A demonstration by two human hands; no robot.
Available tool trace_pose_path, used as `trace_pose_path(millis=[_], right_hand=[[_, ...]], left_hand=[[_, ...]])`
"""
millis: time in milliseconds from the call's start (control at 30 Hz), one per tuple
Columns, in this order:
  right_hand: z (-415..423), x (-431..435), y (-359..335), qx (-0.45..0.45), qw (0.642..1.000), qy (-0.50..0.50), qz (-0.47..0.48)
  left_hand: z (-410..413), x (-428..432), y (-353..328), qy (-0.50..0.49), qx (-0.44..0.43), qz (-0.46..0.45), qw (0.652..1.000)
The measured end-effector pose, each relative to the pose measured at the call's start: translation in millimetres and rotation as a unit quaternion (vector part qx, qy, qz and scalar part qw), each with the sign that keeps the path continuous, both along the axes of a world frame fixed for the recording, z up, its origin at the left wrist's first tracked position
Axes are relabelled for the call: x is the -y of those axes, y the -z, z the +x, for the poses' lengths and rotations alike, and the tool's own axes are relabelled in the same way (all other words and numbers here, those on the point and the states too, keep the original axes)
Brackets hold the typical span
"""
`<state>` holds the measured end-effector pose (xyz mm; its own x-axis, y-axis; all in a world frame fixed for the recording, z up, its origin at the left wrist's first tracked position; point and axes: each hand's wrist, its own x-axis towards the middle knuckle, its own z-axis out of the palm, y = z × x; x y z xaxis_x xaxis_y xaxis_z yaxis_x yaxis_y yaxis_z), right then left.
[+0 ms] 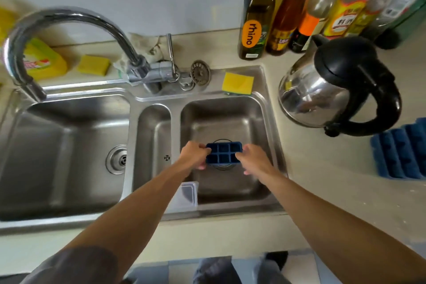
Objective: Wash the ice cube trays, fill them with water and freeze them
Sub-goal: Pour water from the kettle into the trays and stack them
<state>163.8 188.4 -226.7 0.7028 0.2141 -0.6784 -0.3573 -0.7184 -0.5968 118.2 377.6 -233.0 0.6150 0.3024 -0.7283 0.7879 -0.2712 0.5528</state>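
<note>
While the left hand and right hand each pinch a short end of the blue six-cell ice cube tray, held cells-up above the right sink basin, the faucet points over the left basin. Swinging it across, or carrying the tray level beneath it, should rinse every cell.

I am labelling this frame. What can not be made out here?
Head view:
- Water in the small ice cube tray: cells too small to tell.
- Drain beneath it: hidden by tray, left hand and right hand.
- Second tray on the counter: blurred, cut by right edge.
- Bottles: tops cut by top edge.
</note>
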Motion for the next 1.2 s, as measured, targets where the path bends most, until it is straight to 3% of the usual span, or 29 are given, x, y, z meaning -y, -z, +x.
trace_pose_path(millis=[267, 467, 600, 700, 867, 1033, 1100, 1200], right_hand=[[7.7, -13.0, 54.9, -0.050, 0.998, 0.035, -0.011], [6.1, -3.1, 41.6, -0.039, 0.998, 0.048, 0.013], [3.8, 13.4, -1.8, 0.071, 0.995, 0.071, 0.023], [1.8, 34.3, -54.8, 0.171, 0.971, 0.135, 0.094], [1.1, 84.9, -146.6, 0.352, 0.899, 0.184, 0.182], [28.7, 145.7, -192.4, 0.514, 0.809, 0.236, 0.159], [48.0, 163.5, -192.0, 0.504, 0.814, 0.262, 0.123], [71.2, 177.5, -177.3, 0.414, 0.859, 0.288, 0.089]], left_hand=[[23.6, 3.9, 51.9, 0.066, -0.052, 0.005, 0.996], [25.6, 3.4, 50.1, 0.070, -0.054, 0.023, 0.996], [27.0, 10.1, 30.8, 0.017, 0.002, 0.032, 0.999], [28.9, 25.8, 11.9, -0.061, 0.049, -0.003, 0.997], [30.5, 68.1, -30.0, -0.117, 0.104, -0.098, 0.983], [18.7, 105.7, -72.9, -0.074, 0.171, -0.115, 0.976], [14.6, 116.6, -86.2, -0.064, 0.185, -0.107, 0.975], [6.5, 129.7, -100.2, -0.051, 0.201, -0.112, 0.972]])
